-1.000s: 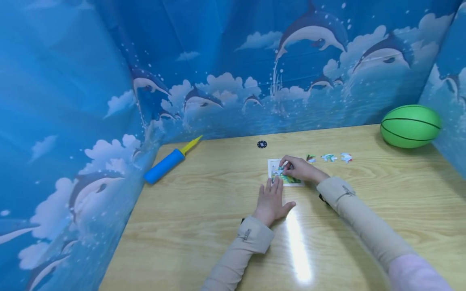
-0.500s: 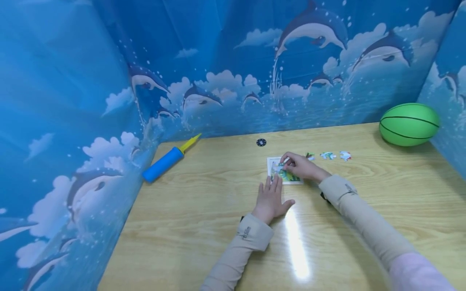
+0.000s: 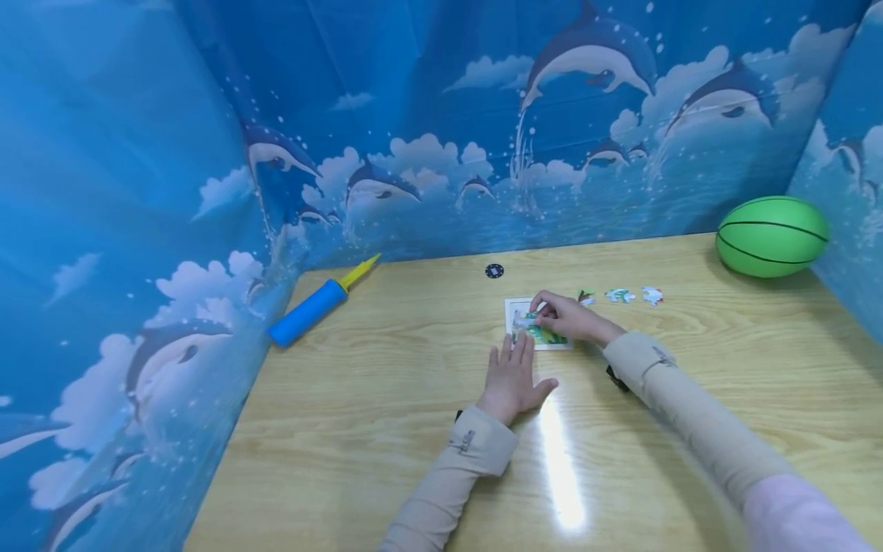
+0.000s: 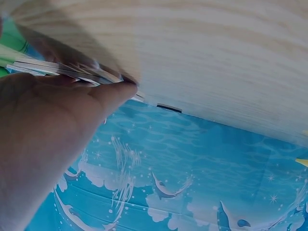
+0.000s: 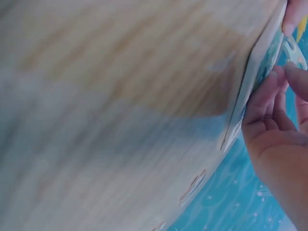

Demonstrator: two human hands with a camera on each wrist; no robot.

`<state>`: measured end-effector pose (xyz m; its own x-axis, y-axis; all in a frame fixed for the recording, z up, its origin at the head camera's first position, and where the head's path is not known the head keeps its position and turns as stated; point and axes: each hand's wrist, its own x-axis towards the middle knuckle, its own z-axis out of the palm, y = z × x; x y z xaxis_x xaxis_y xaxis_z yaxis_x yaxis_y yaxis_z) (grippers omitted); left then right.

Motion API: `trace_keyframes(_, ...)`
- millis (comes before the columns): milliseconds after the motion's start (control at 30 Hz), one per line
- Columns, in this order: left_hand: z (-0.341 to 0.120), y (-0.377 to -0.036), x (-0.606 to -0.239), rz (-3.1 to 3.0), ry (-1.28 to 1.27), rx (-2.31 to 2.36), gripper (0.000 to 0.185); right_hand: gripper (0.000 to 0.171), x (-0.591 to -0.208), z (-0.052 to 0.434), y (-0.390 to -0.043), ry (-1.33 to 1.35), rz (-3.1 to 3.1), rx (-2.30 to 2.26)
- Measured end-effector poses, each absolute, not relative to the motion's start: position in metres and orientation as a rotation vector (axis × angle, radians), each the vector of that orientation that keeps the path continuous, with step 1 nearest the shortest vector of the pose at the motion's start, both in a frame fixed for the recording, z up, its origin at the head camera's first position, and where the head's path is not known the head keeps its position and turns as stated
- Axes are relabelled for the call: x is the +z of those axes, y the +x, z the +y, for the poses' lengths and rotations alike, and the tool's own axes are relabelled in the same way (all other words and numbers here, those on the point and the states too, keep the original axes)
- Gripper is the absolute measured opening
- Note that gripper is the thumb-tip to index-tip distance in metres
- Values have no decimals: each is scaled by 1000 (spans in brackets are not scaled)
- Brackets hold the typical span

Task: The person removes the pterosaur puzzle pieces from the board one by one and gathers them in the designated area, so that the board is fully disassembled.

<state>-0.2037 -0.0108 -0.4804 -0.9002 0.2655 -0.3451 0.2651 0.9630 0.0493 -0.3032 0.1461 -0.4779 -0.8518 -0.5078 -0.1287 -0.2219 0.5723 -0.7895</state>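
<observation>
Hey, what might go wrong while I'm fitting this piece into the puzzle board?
The puzzle board is only steadied by the left hand at its near edge, so a hard press from the right hand may shift it. The right sleeve lies near the three loose pieces and might sweep them away.

Loose pieces (image 3: 619, 295) right of hands (image 3: 545, 345)

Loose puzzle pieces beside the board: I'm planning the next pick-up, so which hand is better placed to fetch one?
Right hand, probably: the loose pieces lie just beyond it, while the left hand rests flat steadying the puzzle board.
</observation>
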Motion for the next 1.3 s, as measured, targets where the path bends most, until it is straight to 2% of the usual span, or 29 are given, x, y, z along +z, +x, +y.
trace_keyframes(300,-8,-202,-480,2759,386,-8,87,21,-477,159,-298,-466,2479,-1239)
trace_keyframes(800,-10,-201,-483,2794,375,0,87,21,-480,229,-287,-468,2625,-1169)
trace_keyframes(1300,-9,-202,-484,2789,370,0,86,21,-480,239,-286,-505,2648,-1044)
